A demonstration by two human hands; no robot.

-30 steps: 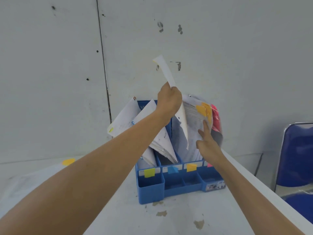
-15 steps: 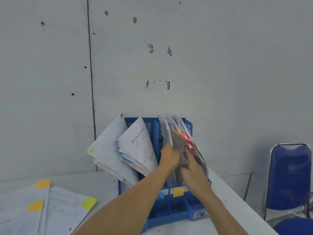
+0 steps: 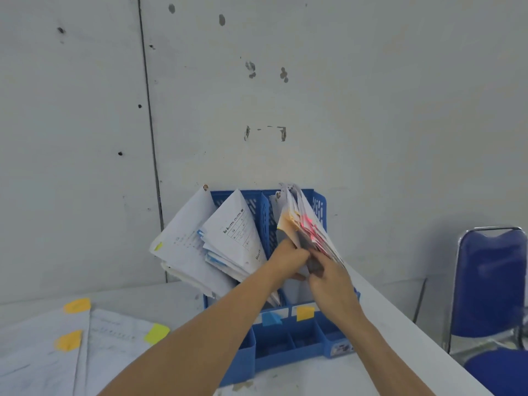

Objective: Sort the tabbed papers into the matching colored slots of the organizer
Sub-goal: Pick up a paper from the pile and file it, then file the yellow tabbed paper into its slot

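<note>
The orange-tabbed sheet (image 3: 283,234), raised high a second earlier, sat in the blue organizer (image 3: 285,355) at frame centre; left hand (image 3: 288,257) gripped it, right hand (image 3: 331,281) touched pink-tabbed papers (image 3: 317,238), its grip unclear. One fewer to sort.

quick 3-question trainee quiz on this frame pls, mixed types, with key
1. True or false: the left hand and right hand are both at the orange- and pink-tabbed papers standing in the blue organizer.
2. The loose papers on the table, left of the organizer, carry tabs of which colours? A) orange and yellow B) pink and blue C) green only
3. Fill in: right of the table stands a blue ____.
Key: 1 true; 2 A; 3 chair.
</note>
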